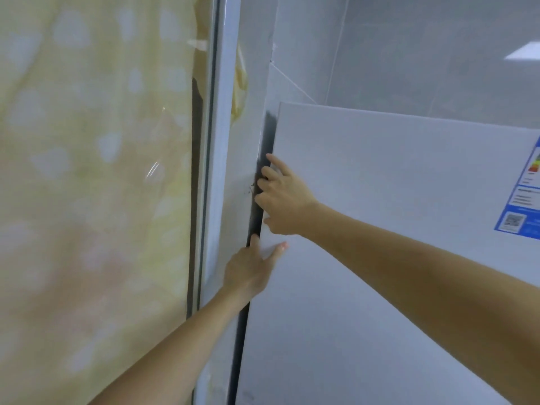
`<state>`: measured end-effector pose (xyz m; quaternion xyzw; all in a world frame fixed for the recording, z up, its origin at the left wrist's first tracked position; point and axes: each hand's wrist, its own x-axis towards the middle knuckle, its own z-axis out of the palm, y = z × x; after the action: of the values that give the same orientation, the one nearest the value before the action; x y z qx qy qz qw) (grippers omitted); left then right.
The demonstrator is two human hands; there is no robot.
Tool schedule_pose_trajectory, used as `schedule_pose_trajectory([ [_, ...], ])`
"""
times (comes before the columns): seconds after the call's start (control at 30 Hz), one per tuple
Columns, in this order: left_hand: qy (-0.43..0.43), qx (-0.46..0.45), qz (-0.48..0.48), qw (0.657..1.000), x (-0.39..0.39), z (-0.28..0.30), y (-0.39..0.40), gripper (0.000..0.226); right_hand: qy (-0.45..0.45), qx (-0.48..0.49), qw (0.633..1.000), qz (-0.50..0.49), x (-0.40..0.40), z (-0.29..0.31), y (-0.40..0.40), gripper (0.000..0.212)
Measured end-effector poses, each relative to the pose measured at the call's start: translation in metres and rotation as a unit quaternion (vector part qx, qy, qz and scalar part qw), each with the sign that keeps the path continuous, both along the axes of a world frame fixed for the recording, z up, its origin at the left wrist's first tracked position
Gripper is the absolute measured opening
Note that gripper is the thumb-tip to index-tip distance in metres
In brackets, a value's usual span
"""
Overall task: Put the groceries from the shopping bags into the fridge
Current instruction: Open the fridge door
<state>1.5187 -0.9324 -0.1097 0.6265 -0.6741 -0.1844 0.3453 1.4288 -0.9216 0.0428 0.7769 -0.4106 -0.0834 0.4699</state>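
A white fridge door (380, 229) fills the right half of the head view, with its left edge next to a dark gap. My right hand (280, 197) is at that left edge, its fingers curled round the edge into the gap. Just below it, my left hand (248, 270) lies on the same edge, fingers reaching into the gap and thumb spread flat on the door front. The door looks closed or barely ajar. No shopping bags or groceries are in view.
A white window frame (216, 171) and a narrow wall strip stand close to the fridge's left side. A yellow patterned curtain (87, 185) behind glass covers the left. A blue energy label (523, 200) is stuck on the door at the right. Grey tiled wall rises above the fridge.
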Motion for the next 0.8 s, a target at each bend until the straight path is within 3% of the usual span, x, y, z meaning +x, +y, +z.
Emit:
schedule_pose_trajectory([
  [0.07,0.011,-0.026,0.002,1.000,0.007,0.000,0.012,0.095,-0.013,-0.010,1.000,0.021,0.005,-0.002,0.012,0.030],
  [0.27,-0.063,-0.173,0.042,0.982,0.036,-0.006,0.070,0.079,-0.042,-0.047,0.987,0.150,0.010,-0.012,0.071,0.025],
  [0.43,-0.029,-0.282,-0.002,0.959,0.044,-0.009,0.139,0.068,-0.096,-0.063,0.960,0.254,0.006,-0.020,0.149,0.023],
  [0.7,0.014,-0.340,-0.072,0.937,0.004,-0.012,0.330,0.068,-0.260,-0.064,0.879,0.395,-0.048,-0.035,0.334,0.009],
  [0.8,0.027,-0.375,-0.138,0.916,-0.026,-0.004,0.390,0.069,-0.332,-0.082,0.857,0.385,-0.078,-0.043,0.399,0.028],
])
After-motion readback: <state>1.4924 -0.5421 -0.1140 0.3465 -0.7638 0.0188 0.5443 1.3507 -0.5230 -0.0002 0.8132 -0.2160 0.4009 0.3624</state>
